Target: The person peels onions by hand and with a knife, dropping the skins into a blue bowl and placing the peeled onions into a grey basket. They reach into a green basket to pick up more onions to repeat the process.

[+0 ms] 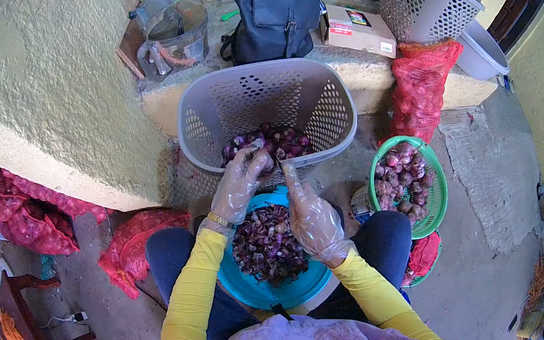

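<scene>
Left hand (pixel 240 184) fingers pinch a shallot (pixel 257 145); right hand (pixel 313 219) fingers pressed together beside it

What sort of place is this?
Probably an outdoor yard or porch of a house, used for sorting small red onions: rough plastered wall, concrete floor, red mesh sacks, a grey basket and green basket of onions.

Perforated grey plastic basket (pixel 318 100); rough plaster wall (pixel 53 85); glossy blue basin (pixel 257 293).
</scene>
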The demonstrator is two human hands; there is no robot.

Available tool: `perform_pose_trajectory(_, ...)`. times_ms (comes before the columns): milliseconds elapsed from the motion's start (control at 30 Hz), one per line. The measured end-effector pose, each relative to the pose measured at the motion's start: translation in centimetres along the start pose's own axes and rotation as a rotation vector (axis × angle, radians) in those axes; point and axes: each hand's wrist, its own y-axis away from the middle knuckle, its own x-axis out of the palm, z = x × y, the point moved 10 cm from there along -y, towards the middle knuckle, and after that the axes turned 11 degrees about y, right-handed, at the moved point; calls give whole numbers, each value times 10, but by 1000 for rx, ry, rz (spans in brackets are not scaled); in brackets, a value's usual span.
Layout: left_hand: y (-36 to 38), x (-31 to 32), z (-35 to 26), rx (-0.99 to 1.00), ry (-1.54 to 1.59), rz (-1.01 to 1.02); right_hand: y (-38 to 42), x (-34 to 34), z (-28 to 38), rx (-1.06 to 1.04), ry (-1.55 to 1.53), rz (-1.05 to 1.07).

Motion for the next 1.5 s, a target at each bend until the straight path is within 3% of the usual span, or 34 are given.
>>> perform_pose_trajectory(67,3,-1,1,-65,-47,-18,1,4,2,1,141,107)
perform_pose_trajectory(200,4,5,5,-35,111,-15,1,4,3,5,162,95)
perform_pose_trajectory(300,1,7,1,68,-4,51,1,0,3,-3,186,83)
perform_pose_trajectory(367,8,9,-29,376,-590,-8,1,-6,3,-15,188,8)
perform_pose_trajectory(567,10,7,-27,467,-632,-61,0,-14,10,-40,211,-14)
perform_pose_trajectory(700,14,9,-31,424,-554,-41,8,-14,14,-41,192,4)
perform_pose_trajectory(800,24,5,-41,320,-423,26,34,10,-6,74,114,147)
perform_pose_trajectory(867,42,17,-60,534,-871,117,47,-10,-2,16,-90,-40)
perform_pose_trajectory(1000,33,-2,-46,355,-732,32,44,-18,2,-84,-203,-90)
perform_pose_trajectory(1067,51,17,-55,905,-1139,95,43,8,-27,231,-503,84)
perform_pose_trajectory(1100,49,17,-55,907,-1141,90,41,9,-33,226,-503,84)
perform_pose_trajectory(1167,10,-7,-20,191,-42,164,39,27,-52,398,-734,222)
perform_pose_trajectory(1200,8,-2,-21,192,-40,161,33,22,-50,419,-910,168)
perform_pose_trajectory(1267,6,5,-12,33,410,160,13,5,-42,414,-1006,152)
perform_pose_trajectory(1300,8,8,-16,35,411,158,3,-1,-40,410,-1102,132)
perform_pose_trajectory(1367,13,9,-21,36,376,100,-13,-4,-58,435,-986,159)
perform_pose_trajectory(1433,14,13,-25,49,365,82,-45,-36,-33,67,-549,113)
perform_pose_trajectory(1467,15,12,-26,60,354,65,-48,-28,-30,404,-917,280)
perform_pose_trajectory(1500,13,9,-25,63,352,63,-55,-21,-33,401,-919,281)
